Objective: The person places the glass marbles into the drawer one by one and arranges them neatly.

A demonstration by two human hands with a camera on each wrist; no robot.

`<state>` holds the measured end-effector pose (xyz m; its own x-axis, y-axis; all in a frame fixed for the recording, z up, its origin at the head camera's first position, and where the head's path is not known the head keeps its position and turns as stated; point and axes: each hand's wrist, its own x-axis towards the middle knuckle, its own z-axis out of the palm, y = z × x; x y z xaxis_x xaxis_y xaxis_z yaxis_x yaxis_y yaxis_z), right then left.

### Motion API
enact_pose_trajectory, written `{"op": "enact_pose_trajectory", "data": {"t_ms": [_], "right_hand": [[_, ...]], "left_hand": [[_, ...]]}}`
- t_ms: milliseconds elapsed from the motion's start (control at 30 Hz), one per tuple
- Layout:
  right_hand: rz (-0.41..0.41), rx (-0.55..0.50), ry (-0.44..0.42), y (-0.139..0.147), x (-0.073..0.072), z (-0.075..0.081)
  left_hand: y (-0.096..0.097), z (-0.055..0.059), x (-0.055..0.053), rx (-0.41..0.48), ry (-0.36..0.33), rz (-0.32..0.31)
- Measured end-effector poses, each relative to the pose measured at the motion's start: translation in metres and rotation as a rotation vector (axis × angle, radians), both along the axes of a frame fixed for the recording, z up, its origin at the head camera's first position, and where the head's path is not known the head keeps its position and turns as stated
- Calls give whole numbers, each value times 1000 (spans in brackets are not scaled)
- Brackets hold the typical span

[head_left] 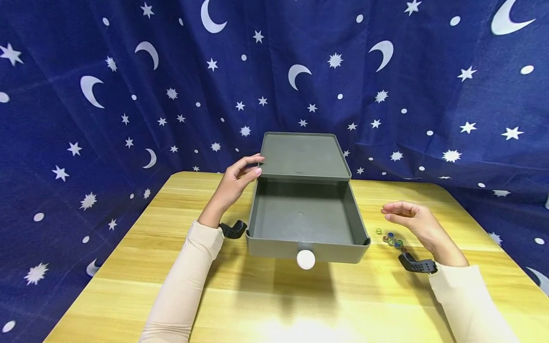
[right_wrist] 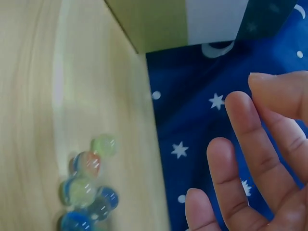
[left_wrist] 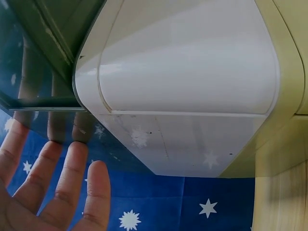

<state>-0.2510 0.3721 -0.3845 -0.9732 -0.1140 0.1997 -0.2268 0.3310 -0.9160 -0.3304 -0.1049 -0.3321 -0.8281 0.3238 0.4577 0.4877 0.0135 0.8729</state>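
A small drawer cabinet stands mid-table with its grey drawer pulled out, showing bare floor inside and a white round knob in front. Against the left edge of the cabinet's grey top, my left hand rests its fingertips. The left wrist view shows these fingers fairly straight beside the cabinet's dark green part. My right hand hovers to the right of the drawer, fingers loosely bent and holding nothing. Several glass marbles, green, blue and reddish, lie clustered on the table near it.
The light wooden table carries the cabinet and marbles. One green marble lies slightly apart from the cluster. A dark blue curtain with moons and stars hangs behind and beside the table. Black wrist mounts sit under both wrists.
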Motion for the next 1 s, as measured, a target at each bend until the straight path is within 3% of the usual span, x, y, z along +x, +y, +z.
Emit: {"op": "enact_pose_trajectory", "data": {"t_ms": [400,1000], "right_hand": [[0,150,-93,8,-4,-14],[-27,210,-132,9,-7,-30]], "left_hand": [[0,1,0,-4,-6,3],[0,0,0,-2,9,7]]}}
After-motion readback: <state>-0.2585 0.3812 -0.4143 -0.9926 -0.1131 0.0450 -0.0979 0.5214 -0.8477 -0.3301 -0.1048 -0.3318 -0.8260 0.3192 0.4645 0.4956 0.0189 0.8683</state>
